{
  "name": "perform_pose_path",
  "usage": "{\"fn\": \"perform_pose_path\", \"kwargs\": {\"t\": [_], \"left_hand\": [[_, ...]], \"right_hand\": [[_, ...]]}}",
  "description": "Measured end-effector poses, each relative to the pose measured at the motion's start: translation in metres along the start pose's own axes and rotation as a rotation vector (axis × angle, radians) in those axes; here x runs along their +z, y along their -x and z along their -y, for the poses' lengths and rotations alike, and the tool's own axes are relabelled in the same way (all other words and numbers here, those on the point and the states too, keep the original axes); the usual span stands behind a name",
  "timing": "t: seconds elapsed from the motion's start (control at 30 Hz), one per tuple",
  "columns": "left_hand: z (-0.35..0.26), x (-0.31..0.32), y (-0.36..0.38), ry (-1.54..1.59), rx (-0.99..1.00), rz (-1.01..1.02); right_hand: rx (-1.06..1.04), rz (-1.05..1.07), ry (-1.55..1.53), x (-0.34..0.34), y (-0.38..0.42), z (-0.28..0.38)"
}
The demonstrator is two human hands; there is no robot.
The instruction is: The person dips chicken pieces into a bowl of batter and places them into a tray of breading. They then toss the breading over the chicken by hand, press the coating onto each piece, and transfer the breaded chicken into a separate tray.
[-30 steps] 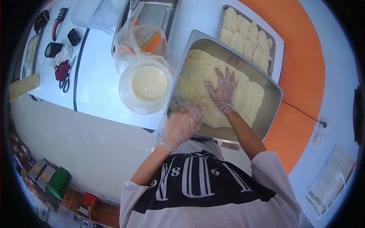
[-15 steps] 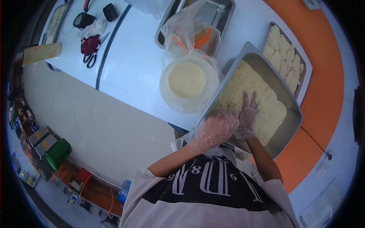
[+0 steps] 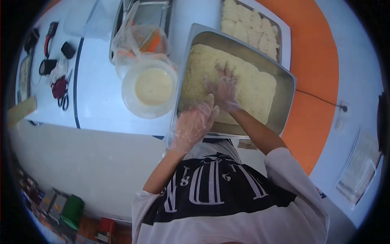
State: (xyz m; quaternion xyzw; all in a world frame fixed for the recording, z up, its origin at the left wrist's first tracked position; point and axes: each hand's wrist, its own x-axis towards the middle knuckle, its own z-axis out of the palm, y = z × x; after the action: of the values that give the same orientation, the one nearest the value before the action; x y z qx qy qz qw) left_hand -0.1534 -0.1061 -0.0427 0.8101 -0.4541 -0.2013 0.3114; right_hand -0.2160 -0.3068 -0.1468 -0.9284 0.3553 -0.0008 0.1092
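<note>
A deep metal tray (image 3: 260,57) holds a thick layer of pale yellow breadcrumb-like crumbs (image 3: 254,89). My right hand (image 3: 224,90), in a clear plastic glove, lies on the crumbs with its fingers spread. Close by, above the tray's near left part, my left hand (image 3: 194,124) has its fingers curled together. Its glove is dusted with crumbs, and I cannot make out what is inside it. Left of the tray stands a whitish plastic bowl (image 3: 130,87) with creamy batter (image 3: 154,86) in it.
Behind the crumb tray is a tray of flat pale pieces (image 3: 252,30). A plastic bag (image 3: 136,38) with something orange lies by another metal tray (image 3: 152,15). Scissors (image 3: 63,101) and a dark red cloth (image 3: 59,87) lie at left. A cable (image 3: 321,97) crosses the orange strip.
The view has turned, so the table's things appear further left. My right hand still lies spread on the crumbs; my left hand has drawn slightly apart from it, its fingers curled upward.
</note>
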Motion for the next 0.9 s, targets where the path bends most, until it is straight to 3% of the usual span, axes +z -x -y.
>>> {"fn": "perform_pose_path", "kwargs": {"t": [0.07,0.23,0.3,0.4,0.47,0.5,0.57,0.6,0.67,0.9], "left_hand": [[0.001,0.001,-0.005,-0.011,0.008,0.017],[-0.005,0.003,0.001,-0.064,-0.06,0.118],[-0.009,0.001,-0.002,0.043,-0.156,0.046],[-0.01,0.005,-0.002,-0.044,-0.081,-0.045],[-0.007,0.009,-0.002,-0.034,-0.083,-0.068],[-0.006,0.009,-0.001,-0.019,-0.094,-0.063],[-0.007,0.01,-0.001,-0.068,-0.098,-0.067],[-0.007,0.01,0.0,-0.108,-0.111,-0.063],[-0.006,0.012,0.0,-0.12,-0.108,-0.067],[-0.007,0.012,-0.004,-0.098,-0.116,-0.069]], "right_hand": [[-0.208,0.186,0.109,-0.008,0.018,-0.01],[-0.231,0.187,0.232,0.004,0.028,-0.009],[-0.241,0.156,0.201,-0.005,0.04,-0.005],[-0.248,0.238,0.171,-0.011,0.04,-0.016],[-0.138,0.288,-0.238,-0.016,0.024,-0.032],[-0.143,0.279,-0.241,-0.023,0.016,-0.04],[-0.115,0.594,-0.272,-0.036,0.002,-0.059],[-0.109,0.58,-0.278,-0.05,-0.002,-0.059],[-0.134,0.868,-0.229,-0.081,-0.013,-0.061],[-0.235,0.783,-0.244,-0.152,-0.005,-0.043]]}}
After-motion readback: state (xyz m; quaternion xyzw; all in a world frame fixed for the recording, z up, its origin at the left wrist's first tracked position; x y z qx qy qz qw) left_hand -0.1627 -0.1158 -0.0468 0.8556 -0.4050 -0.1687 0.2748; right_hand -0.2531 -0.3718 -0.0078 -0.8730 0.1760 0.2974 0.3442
